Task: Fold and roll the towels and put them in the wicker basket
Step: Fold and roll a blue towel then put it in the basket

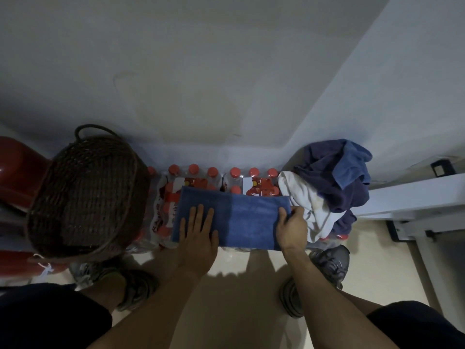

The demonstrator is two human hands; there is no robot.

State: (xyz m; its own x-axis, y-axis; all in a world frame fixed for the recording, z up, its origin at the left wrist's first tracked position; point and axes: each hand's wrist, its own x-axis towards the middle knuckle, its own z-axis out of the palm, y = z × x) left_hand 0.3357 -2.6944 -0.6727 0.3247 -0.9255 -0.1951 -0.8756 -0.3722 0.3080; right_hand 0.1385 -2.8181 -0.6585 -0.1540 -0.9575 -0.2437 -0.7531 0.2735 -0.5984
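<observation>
A blue towel (241, 217) lies folded into a flat rectangle on top of packs of bottles. My left hand (198, 233) rests flat on its left part, fingers spread. My right hand (292, 227) grips the towel's right edge, fingers curled over it. The dark wicker basket (85, 195) with a loop handle stands to the left, and nothing shows inside it. To the right a heap of unfolded towels holds a white one (304, 202), a dark navy one (334, 182) and a lighter blue one (352, 167).
Shrink-wrapped packs of red-capped bottles (214, 177) line the wall under the towel. Red objects (17, 167) sit behind the basket at the far left. A white frame (412, 197) runs along the right. My shoes (327, 265) stand on the pale floor.
</observation>
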